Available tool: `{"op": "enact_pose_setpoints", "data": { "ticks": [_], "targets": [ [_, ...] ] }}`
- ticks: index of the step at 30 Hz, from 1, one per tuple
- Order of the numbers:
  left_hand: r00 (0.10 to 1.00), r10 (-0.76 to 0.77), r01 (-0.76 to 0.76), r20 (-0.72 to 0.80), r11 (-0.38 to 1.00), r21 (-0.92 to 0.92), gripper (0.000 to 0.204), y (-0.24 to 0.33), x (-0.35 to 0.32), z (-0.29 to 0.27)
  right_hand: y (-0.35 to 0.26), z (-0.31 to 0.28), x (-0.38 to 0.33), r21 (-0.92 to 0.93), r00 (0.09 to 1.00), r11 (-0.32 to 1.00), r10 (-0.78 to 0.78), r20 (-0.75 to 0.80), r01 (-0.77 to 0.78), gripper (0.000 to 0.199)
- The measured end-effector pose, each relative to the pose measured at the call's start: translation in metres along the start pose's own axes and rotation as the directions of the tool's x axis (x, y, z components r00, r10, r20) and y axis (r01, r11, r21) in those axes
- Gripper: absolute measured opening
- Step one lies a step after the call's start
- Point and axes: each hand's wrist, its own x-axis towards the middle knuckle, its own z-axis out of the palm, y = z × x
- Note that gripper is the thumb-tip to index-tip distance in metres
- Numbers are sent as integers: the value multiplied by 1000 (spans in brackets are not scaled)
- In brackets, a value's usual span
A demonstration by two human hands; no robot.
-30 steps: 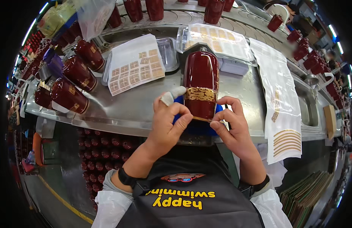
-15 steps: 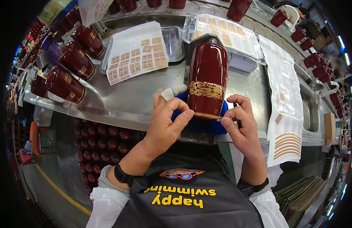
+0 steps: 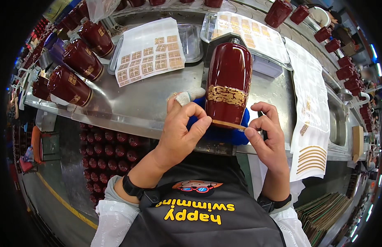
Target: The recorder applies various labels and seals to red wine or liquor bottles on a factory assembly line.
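A glossy dark red bottle (image 3: 228,70) lies tilted with its base toward me, resting on a blue pad (image 3: 220,133). An ornate gold band (image 3: 227,95) runs around its lower body. Along the base edge stretches a thin gold strip decal (image 3: 228,124). My left hand (image 3: 180,123), with a white cover on one finger, pinches thumb and forefinger at the strip's left end. At the right end, my right hand (image 3: 267,138) pinches the strip between thumb and forefinger; that end stands slightly off the bottle. Something dark is partly hidden behind the right fingers.
Several red bottles (image 3: 71,85) stand on the steel bench at left. Sheets of gold decals (image 3: 152,53) lie over metal trays behind. A long white sheet with curved gold strips (image 3: 311,160) hangs over the front edge at right, beside a sink (image 3: 337,123). Bottles line the far conveyor.
My right hand has shifted slightly right, drawing the strip's end a little outward. The left hand stays nearly in place. Bottles on the far conveyor have moved to the right.
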Motion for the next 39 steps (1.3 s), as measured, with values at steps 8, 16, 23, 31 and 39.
{"op": "enact_pose_setpoints", "data": {
  "ticks": [8,16,23,31,39],
  "targets": [
    [996,1,2,-85,999,40,38,-3,3,17,-1,-2,0,-6,1000,1000,-5,10,5,13],
    [996,-12,11,-94,1000,-12,42,-5,2,21,1,-5,-1,-11,1000,1000,2,6,-2,12],
    [994,-84,72,-71,984,-161,45,-12,-1,23,2,-3,-1,-8,1000,1000,13,7,-13,11],
    [993,-102,93,-64,987,-132,47,-10,-3,26,2,-3,-3,5,1000,1000,24,10,-25,12],
    [994,-101,91,-44,979,-183,49,-14,-3,28,10,-8,-3,198,994,978,50,99,-68,17]
  ]
}}
